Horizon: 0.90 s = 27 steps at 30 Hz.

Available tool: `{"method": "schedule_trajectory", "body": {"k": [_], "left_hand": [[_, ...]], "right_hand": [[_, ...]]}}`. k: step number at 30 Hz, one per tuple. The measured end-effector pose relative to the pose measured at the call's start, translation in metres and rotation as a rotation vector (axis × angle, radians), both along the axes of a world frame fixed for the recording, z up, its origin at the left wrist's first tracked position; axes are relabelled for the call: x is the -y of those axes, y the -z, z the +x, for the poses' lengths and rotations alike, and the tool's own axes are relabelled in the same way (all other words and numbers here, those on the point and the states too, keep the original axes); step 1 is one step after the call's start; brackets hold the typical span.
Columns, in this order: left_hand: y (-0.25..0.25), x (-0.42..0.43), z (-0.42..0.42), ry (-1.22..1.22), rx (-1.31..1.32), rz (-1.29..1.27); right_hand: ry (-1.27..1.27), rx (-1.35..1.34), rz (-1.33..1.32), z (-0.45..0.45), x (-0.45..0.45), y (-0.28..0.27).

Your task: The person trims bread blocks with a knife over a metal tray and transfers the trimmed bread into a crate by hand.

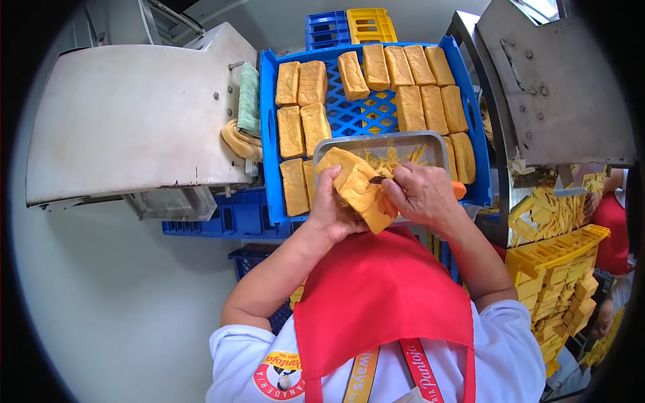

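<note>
Yellow loaf (356,187) is tilted over the metal tray (386,140), one corner reaching past the near rim. Leftmost on my feed, the left hand (330,209) cups it, thumb along one side; squeezing harder would, I judge, dent or tear it. Next, I see a dark blade (377,180) against the loaf's right part; a slip across could reach the supporting fingers. Farther right, the right hand (424,191) is wrapped round the orange handle (459,191); too much force there could gouge deep, and trimmings might miss the tray.
</note>
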<state>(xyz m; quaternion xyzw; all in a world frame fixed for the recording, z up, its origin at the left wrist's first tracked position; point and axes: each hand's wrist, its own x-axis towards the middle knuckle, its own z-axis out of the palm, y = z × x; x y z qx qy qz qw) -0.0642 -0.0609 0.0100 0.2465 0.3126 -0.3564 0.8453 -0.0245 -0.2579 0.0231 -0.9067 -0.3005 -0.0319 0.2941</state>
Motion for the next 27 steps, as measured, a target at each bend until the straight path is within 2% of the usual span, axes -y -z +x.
{"method": "schedule_trajectory", "body": {"k": [5, 7, 9, 11, 14, 16, 17, 19, 21, 22, 24, 27], "left_hand": [[0.004, -0.001, 0.0, 0.033, 0.013, 0.029], [0.006, -0.001, 0.001, 0.044, 0.016, -0.001], [0.005, 0.001, 0.002, 0.055, 0.016, -0.032], [0.001, 0.004, 0.004, 0.064, 0.02, 0.042], [0.002, 0.005, 0.005, 0.056, 0.03, 0.045], [0.008, -0.001, 0.006, -0.005, 0.028, -0.01], [0.009, -0.005, 0.006, -0.067, 0.027, -0.065], [0.008, -0.01, 0.008, -0.149, 0.045, -0.098], [0.006, -0.009, 0.008, -0.324, 0.05, -0.138], [0.007, -0.009, 0.007, -0.325, 0.05, -0.137], [0.012, -0.009, 0.003, -0.502, 0.099, -0.119], [0.014, -0.005, 0.002, -0.535, 0.14, -0.098]], "right_hand": [[-0.042, -0.04, -0.008, 0.007, 0.005, 0.006], [-0.162, -0.118, 0.03, 0.013, 0.007, 0.011], [-0.175, -0.157, 0.012, 0.013, 0.005, 0.008], [-0.19, -0.196, -0.005, 0.014, 0.003, 0.006], [-0.179, -0.343, 0.09, 0.015, 0.005, 0.003], [-0.087, -0.838, 0.26, 0.016, 0.013, 0.001], [-0.088, -0.839, 0.261, 0.017, 0.017, 0.003], [0.01, -0.376, 0.018, 0.018, 0.023, 0.008], [0.079, -0.375, 0.051, 0.009, 0.024, 0.016], [0.149, -0.372, 0.084, 0.003, 0.024, 0.018], [0.148, -0.384, 0.084, -0.008, 0.018, 0.015], [0.158, -0.359, 0.077, -0.014, 0.007, 0.013]]}}
